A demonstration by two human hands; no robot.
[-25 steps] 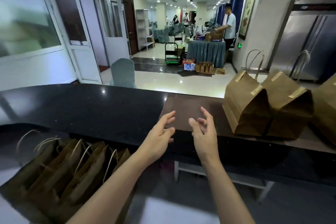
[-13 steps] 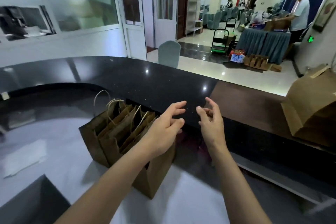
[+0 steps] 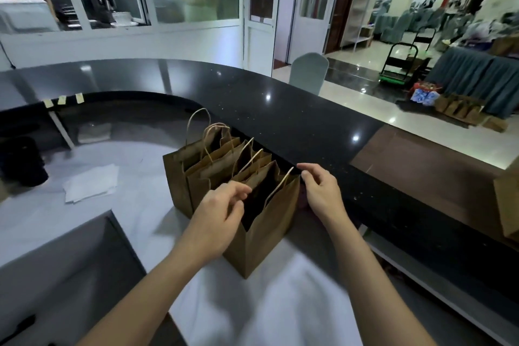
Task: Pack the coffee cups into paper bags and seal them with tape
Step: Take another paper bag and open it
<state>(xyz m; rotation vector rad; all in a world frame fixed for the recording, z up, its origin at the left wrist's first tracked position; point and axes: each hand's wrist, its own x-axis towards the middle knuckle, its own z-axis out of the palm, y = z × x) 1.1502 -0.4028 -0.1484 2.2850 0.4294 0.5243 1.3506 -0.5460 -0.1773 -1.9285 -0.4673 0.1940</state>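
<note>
Brown kraft paper bags (image 3: 224, 177) are grouped upright at the centre of the frame on a white lower work surface (image 3: 266, 303), with their far side set against the edge of the raised black counter (image 3: 280, 115). The nearest bag (image 3: 266, 225) stands open-mouthed. Its left rim is met by the left hand (image 3: 216, 219), fingers curled; whether paper is pinched cannot be told. Its far right corner is pinched by the right hand (image 3: 320, 191) between thumb and forefinger. Bare white surface is available below the bags and to their left, as far as a sheet of white paper (image 3: 90, 182) at centre left. Three tape strips (image 3: 63, 100) are stuck on the counter edge at upper left. No coffee cups are seen.
</note>
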